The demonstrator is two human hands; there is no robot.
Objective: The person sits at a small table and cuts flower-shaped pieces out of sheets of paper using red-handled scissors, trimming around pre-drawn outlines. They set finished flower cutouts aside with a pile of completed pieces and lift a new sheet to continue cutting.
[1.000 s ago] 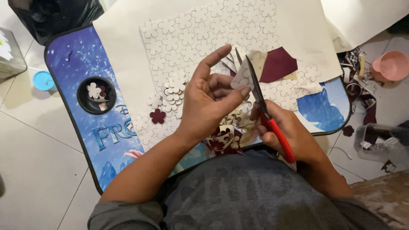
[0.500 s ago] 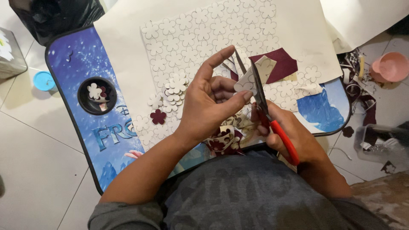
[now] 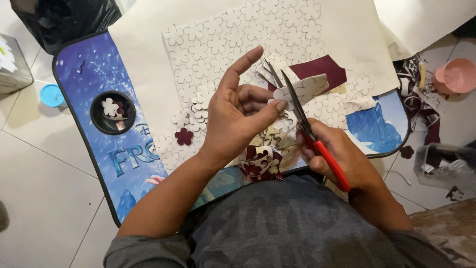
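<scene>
Head view shows the left hand (image 3: 237, 115) pinching a pale paper piece (image 3: 303, 89) above the blue lap table (image 3: 94, 84), while the right hand (image 3: 337, 156) grips red-handled scissors (image 3: 310, 131), blades parted around it. Cutting cleanly likely means turning the paper slowly into the blades.

Your left hand (image 3: 238, 116) is raised palm-up, index finger extended toward 1 o'clock, thumb pinching; your right hand (image 3: 337, 156) is curled closed, forearm running toward 5 o'clock.

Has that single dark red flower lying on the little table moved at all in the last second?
No. The dark red flower lies in the same spot, right of the round black cup hole in the blue lap table, beside the left hand.
</scene>
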